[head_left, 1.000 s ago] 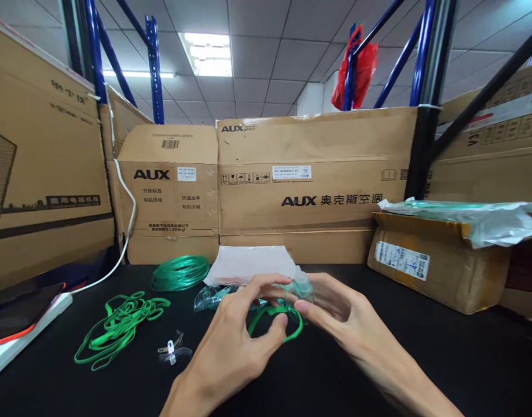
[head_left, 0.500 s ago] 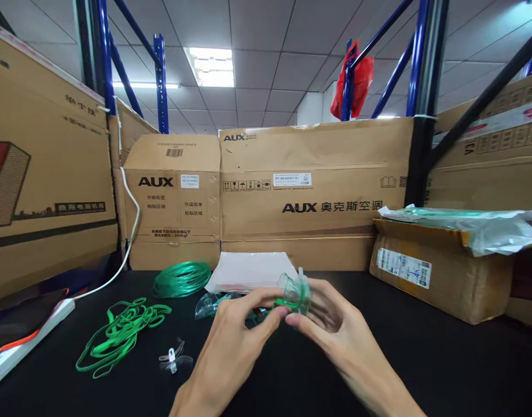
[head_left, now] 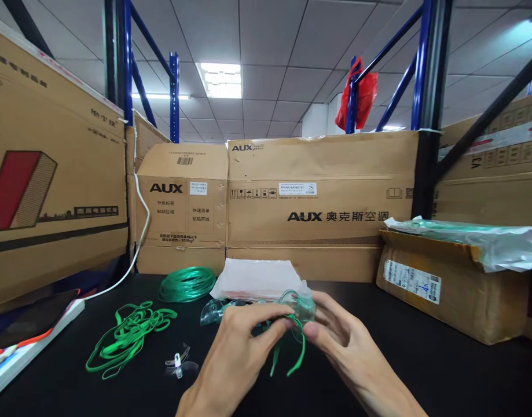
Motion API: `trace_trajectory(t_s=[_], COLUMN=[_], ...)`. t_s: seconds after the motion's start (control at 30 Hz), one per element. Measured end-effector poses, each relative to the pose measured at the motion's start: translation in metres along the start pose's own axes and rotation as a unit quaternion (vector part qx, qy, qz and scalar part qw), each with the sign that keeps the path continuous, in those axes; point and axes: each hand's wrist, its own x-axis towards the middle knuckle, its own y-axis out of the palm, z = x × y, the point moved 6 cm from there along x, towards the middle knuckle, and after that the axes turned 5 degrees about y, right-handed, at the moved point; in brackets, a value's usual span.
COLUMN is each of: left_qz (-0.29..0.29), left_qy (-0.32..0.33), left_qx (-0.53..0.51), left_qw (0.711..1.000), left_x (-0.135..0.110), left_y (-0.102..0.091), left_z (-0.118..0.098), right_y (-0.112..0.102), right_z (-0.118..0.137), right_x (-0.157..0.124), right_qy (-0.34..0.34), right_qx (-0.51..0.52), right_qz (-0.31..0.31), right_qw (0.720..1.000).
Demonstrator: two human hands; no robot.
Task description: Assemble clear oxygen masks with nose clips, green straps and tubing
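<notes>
My right hand (head_left: 350, 341) holds a clear, green-tinted oxygen mask (head_left: 307, 307) between thumb and curved fingers, its whitish connector upward. Thumb and forefinger of my left hand (head_left: 244, 341) pinch a green elastic strap (head_left: 299, 359) at the mask's left side. Two lengths of that strap dangle below. Fingers cover part of the mask, so how the strap is attached cannot be made out. Behind my left hand lie more clear plastic masks (head_left: 211, 311), partly hidden. A tangled bundle of green straps (head_left: 133, 336) and small clear pieces with metal strips (head_left: 178, 364) rest to the left.
A coil of green tubing (head_left: 187, 284) and a stack of white paper (head_left: 257, 278) lie at the back of the black table (head_left: 361, 301). An open carton (head_left: 452, 289) with bagged items stands right. A phone (head_left: 35, 321) and power strip (head_left: 40, 347) are left.
The green strap ran across the mask before; now its lengths hang beneath my fingers. The mask has turned slightly in my right hand. The view has shifted a little.
</notes>
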Motion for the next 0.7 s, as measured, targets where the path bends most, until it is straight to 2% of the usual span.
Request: trace_trajectory(t_s=[0.13, 0.23, 0.3, 0.4, 0.5, 0.6, 0.7], left_qz=[0.008, 0.038, 0.095, 0.166, 0.171, 0.193, 0.253], left_qy=[0.032, -0.004, -0.043, -0.085, -0.123, -0.129, -0.086], left_qx=[0.009, 0.026, 0.046, 0.107, 0.141, 0.145, 0.143], left_qw=[0.999, 0.999, 0.994, 0.977, 0.967, 0.962, 0.953], left_x=[-0.002, -0.003, -0.006, -0.015, -0.029, -0.044, -0.058], left_y=[0.009, 0.013, 0.013, -0.001, -0.028, -0.042, -0.038], left_z=[-0.003, 0.001, 0.008, 0.022, 0.036, 0.04, 0.036], right_y=[0.0, -0.008, -0.022, -0.054, -0.079, -0.082, -0.07], right_z=[-0.01, -0.009, -0.003, 0.005, 0.001, -0.015, -0.033], right_x=[0.004, 0.006, 0.006, 0.003, -0.004, -0.009, -0.012], right_qy=[0.001, 0.005, 0.005, 0.01, 0.043, 0.072, 0.069], right_qx=[0.013, -0.012, -0.042, -0.083, -0.078, -0.088, -0.167], right_qz=[-0.073, -0.087, -0.095, -0.141, -0.178, -0.151, -0.101], right_qw=[0.997, 0.996, 0.995, 0.987, 0.98, 0.982, 0.978])
